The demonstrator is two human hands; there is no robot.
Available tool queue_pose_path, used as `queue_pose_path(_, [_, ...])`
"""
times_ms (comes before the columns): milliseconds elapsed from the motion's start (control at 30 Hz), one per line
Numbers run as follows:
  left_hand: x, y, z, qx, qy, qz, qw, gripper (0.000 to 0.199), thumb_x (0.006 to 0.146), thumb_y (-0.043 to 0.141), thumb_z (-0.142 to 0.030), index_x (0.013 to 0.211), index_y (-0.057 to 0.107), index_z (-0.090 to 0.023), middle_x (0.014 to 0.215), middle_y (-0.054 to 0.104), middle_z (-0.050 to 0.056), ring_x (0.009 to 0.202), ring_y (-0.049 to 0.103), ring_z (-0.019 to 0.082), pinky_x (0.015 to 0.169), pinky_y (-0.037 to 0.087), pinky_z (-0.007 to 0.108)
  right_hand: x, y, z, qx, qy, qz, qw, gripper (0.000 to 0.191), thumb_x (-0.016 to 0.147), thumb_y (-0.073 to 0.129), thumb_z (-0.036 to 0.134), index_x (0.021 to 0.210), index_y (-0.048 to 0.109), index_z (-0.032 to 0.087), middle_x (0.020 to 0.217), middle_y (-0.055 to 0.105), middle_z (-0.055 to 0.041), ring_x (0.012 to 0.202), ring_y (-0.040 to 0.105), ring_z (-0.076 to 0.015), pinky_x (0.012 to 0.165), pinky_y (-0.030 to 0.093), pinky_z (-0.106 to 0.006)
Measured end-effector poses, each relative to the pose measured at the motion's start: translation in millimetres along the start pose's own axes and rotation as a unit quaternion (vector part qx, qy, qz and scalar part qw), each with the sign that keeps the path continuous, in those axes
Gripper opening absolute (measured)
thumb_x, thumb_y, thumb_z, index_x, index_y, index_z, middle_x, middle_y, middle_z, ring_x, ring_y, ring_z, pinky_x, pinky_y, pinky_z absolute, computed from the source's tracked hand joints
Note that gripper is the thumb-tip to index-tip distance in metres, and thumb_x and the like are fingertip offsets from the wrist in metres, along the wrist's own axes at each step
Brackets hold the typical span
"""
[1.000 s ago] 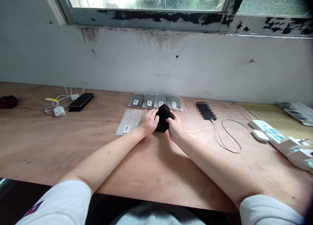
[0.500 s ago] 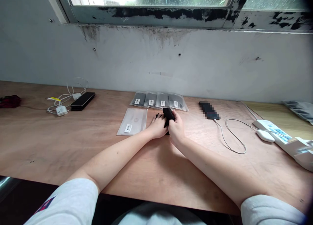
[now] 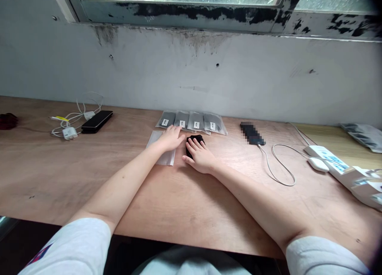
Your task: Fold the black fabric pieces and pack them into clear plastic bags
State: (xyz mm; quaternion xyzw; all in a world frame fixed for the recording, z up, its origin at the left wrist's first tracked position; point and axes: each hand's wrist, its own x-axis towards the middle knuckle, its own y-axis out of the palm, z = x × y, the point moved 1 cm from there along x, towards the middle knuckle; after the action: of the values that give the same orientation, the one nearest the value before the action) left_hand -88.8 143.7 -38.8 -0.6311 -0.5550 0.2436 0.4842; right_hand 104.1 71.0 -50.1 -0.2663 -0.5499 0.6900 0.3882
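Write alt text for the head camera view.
The right hand rests over a small black bundle and the left hand lies at the edge of a clear plastic bag, on a plywood bench. Four labelled packets lie in a row behind them.

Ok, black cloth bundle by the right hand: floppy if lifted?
Probably floppy and light: the black cloth bundle looks like soft folded fabric under the right hand. Its matte, lumpy shape likely won't roll on the plywood tabletop.
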Motion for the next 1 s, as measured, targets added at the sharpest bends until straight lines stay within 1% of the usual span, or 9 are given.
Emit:
queue_pose_path(100, [-8.1, 13.7, 10.9, 0.06, -0.032, 0.13, 0.989, 0.079, 0.09, 0.047, -0.068, 0.153, 0.041, -0.02, 0.166, 0.025, 0.015, 0.153, 0.015, 0.044, 0.119, 0.016, 0.066, 0.2, -10.4, -3.6, 0.02, 0.013, -0.02, 1.0, 0.075, 0.102, 0.016, 0.066, 0.148, 0.053, 0.02, 0.162, 0.037, -0.0095, 0.153, 0.023, -0.0297, 0.124, 0.019, -0.048])
queue_pose_path(167, [-14.1, 25.7, 9.9, 0.073, -0.037, 0.135, 0.987, 0.084, 0.092, 0.037, -0.073, 0.158, 0.032, -0.021, 0.168, 0.014, 0.014, 0.155, 0.005, 0.041, 0.12, 0.008, 0.066, 2.1, -14.2, -6.3, 0.021, 0.039, -0.079, 0.996, 0.071, 0.105, 0.014, 0.057, 0.133, 0.066, 0.02, 0.154, 0.049, -0.0102, 0.15, 0.032, -0.0273, 0.123, 0.023, -0.043])
queue_pose_path(233, [-18.6, 36.1, 3.8, 0.074, -0.029, 0.117, 0.99, 0.082, 0.095, 0.031, -0.07, 0.16, 0.027, -0.02, 0.169, 0.011, 0.013, 0.155, 0.003, 0.039, 0.122, 0.006, 0.064, 5.5, -12.7, -8.5, 0.004, 0.072, -0.139, 0.988, 0.067, 0.105, 0.02, 0.055, 0.138, 0.062, 0.014, 0.156, 0.045, -0.0134, 0.151, 0.029, -0.0287, 0.123, 0.022, -0.043])
queue_pose_path(300, [-20.7, 42.5, -3.9, 0.067, -0.013, 0.102, 0.992, 0.074, 0.099, 0.031, -0.06, 0.16, 0.024, -0.018, 0.168, 0.015, 0.013, 0.155, 0.007, 0.037, 0.122, 0.008, 0.062, 9.8, -6.8, -11.3, -0.004, 0.103, -0.131, 0.986, 0.073, 0.102, 0.029, 0.059, 0.152, 0.044, 0.007, 0.163, 0.031, -0.017, 0.154, 0.018, -0.0338, 0.124, 0.019, -0.049])
queue_pose_path(400, [-20.0, 42.1, -11.0, 0.055, 0.002, 0.058, 0.997, 0.063, 0.097, 0.041, -0.039, 0.155, 0.033, -0.014, 0.164, 0.029, 0.017, 0.153, 0.023, 0.035, 0.121, 0.021, 0.057, 15.0, 0.5, -19.8, 0.008, 0.101, -0.037, 0.994, 0.078, 0.1, 0.034, 0.058, 0.16, 0.026, 0.009, 0.167, 0.017, -0.0162, 0.155, 0.008, -0.0382, 0.123, 0.016, -0.056])
queue_pose_path(533, [-19.7, 29.2, -9.5, 0.057, -0.014, -0.035, 0.998, 0.039, 0.086, 0.059, -0.036, 0.118, 0.061, -0.014, 0.131, 0.063, 0.02, 0.125, 0.058, 0.035, 0.103, 0.046, 0.045, 12.3, -7.0, -39.2, 0.002, 0.003, 0.021, 1.0, 0.069, 0.1, 0.041, 0.045, 0.162, 0.024, 0.019, 0.169, 0.011, -0.0087, 0.156, 0.003, -0.0349, 0.124, 0.011, -0.054])
queue_pose_path(700, [-22.1, 18.5, -2.4, 0.034, 0.039, -0.006, 0.999, 0.018, 0.087, 0.058, -0.038, 0.078, 0.059, -0.022, 0.09, 0.07, 0.008, 0.09, 0.067, 0.027, 0.085, 0.052, 0.039, -2.4, -21.3, -58.4, 0.039, -0.125, 0.066, 0.989, 0.074, 0.096, 0.051, 0.039, 0.162, 0.023, 0.022, 0.168, 0.014, -0.0052, 0.156, 0.003, -0.0321, 0.126, 0.013, -0.052])
queue_pose_path(833, [-18.1, 15.8, 8.2, -0.031, 0.088, 0.062, 0.994, 0.025, 0.089, 0.055, -0.041, 0.077, 0.062, -0.021, 0.115, 0.071, 0.011, 0.117, 0.062, 0.03, 0.1, 0.049, 0.04, -10.6, -21.5, -57.6, 0.087, -0.173, 0.029, 0.981, 0.077, 0.09, 0.061, 0.034, 0.16, 0.029, 0.022, 0.167, 0.019, -0.007, 0.155, 0.009, -0.0327, 0.125, 0.018, -0.052])
queue_pose_path(1000, [-11.5, 17.6, 20.7, -0.121, 0.083, 0.103, 0.984, 0.032, 0.093, 0.051, -0.042, 0.103, 0.072, -0.021, 0.151, 0.053, 0.009, 0.145, 0.039, 0.032, 0.118, 0.034, 0.045, -12.4, -13.7, -40.5, 0.13, -0.244, -0.006, 0.961, 0.078, 0.09, 0.064, 0.038, 0.159, 0.032, 0.02, 0.167, 0.016, -0.0102, 0.154, 0.019, -0.0309, 0.123, 0.026, -0.046])
